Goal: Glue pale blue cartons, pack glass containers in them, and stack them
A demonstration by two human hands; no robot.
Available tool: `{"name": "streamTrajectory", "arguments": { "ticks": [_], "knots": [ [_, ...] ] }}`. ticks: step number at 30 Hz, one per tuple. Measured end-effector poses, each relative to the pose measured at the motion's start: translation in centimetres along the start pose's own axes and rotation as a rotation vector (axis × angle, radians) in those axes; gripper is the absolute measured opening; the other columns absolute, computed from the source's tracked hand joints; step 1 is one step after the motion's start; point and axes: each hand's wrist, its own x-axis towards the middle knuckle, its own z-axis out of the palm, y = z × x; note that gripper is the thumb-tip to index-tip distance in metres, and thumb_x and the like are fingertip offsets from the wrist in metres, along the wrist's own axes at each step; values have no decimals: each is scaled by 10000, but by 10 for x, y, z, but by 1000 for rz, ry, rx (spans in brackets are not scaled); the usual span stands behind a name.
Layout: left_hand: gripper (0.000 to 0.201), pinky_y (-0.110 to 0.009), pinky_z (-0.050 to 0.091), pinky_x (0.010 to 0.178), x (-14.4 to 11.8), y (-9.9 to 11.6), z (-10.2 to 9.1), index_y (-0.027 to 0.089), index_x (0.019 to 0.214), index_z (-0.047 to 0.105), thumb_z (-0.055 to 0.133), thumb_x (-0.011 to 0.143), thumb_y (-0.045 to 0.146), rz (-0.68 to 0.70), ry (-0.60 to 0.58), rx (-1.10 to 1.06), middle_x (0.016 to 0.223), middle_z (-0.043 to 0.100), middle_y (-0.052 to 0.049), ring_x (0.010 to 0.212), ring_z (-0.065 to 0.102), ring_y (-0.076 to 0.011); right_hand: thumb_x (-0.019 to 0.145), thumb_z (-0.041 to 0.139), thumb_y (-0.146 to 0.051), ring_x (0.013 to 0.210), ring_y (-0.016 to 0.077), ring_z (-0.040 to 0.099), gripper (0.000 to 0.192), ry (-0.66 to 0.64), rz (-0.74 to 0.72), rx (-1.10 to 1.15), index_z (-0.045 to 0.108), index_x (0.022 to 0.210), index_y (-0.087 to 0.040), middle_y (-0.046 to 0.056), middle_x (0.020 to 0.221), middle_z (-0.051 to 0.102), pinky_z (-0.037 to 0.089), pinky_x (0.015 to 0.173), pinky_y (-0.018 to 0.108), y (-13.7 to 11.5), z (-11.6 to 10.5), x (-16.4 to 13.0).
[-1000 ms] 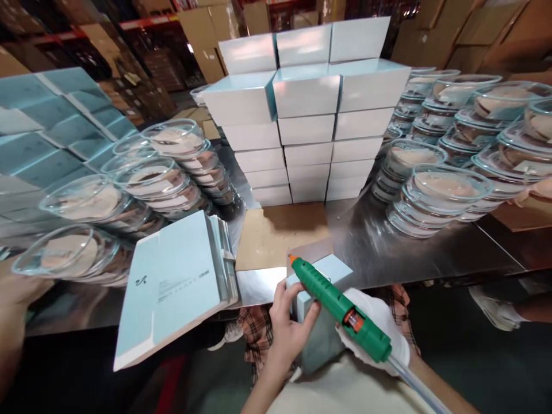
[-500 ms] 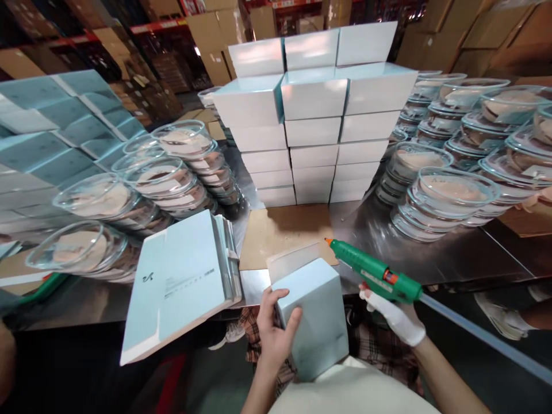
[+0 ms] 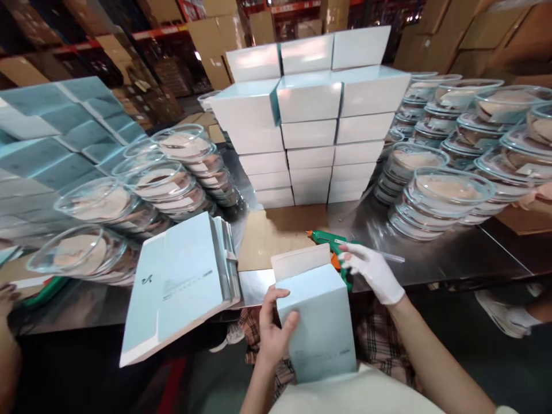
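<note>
My left hand [image 3: 273,330] grips the left edge of a pale blue box [image 3: 321,328], thumb on its front face and fingers at its side. One white flap [image 3: 301,261] stands up at the box's far edge. The box is close to my body, at the front edge of the table. A green hot glue gun [image 3: 330,237] with an orange nozzle and trigger lies on the table behind the box, a clear glue stick [image 3: 390,257] out of its back. Just over its handle is my right hand [image 3: 375,273], in a white glove, with its fingers apart.
Flattened pale blue boxes [image 3: 176,284] lie stacked at left. Cardboard [image 3: 276,230] covers the table's middle, before a wall of finished boxes [image 3: 308,126]. Stacked clear bowls [image 3: 448,195] stand on both sides. Another person's hand [image 3: 6,299] shows at far left.
The glue gun has gone from my raised right hand down onto the table, and that hand has let go of it. My left hand keeps the box, now slightly more upright.
</note>
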Motion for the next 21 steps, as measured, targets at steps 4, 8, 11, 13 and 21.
{"name": "streamTrajectory", "arguments": {
  "ticks": [4,8,11,13,21],
  "knots": [
    [413,-414,496,1043,-1,13,14,234,1025,688,799,822,576,-4,-89,-119,1393,622,-146,1318,597,-334,658,905,-492,1025,292,727,641,-420,23,183,756,1173,-141,105,1124,783,570,962,420,-12,25,-3],
    [582,-447,532,1012,1,15,21,324,1294,496,798,848,545,-55,0,-320,1329,660,-121,1261,660,-311,743,777,-779,1161,323,682,751,-488,-171,140,757,1182,-170,133,1220,737,509,1071,481,-5,16,-7],
    [660,-483,540,1005,7,8,19,393,1392,366,779,889,504,-42,-6,-439,1205,672,-58,1195,702,-294,781,680,-853,1301,318,606,780,-696,-439,29,740,1221,-211,143,1347,664,454,1129,480,1,-1,-14],
    [449,-479,535,1011,10,4,15,330,1270,526,749,916,494,-28,-69,-412,1180,649,-67,1198,694,-306,845,780,-660,1273,269,623,565,-695,-554,-76,723,1213,-234,127,1331,666,468,1108,439,2,-5,-18],
    [309,-464,504,1043,20,12,4,216,932,677,754,897,513,-81,-9,-291,1147,650,-79,1194,675,-320,915,727,-609,1363,279,569,528,-442,-555,-190,652,1280,-235,169,1498,535,475,1130,472,23,4,-33]
  ]
}}
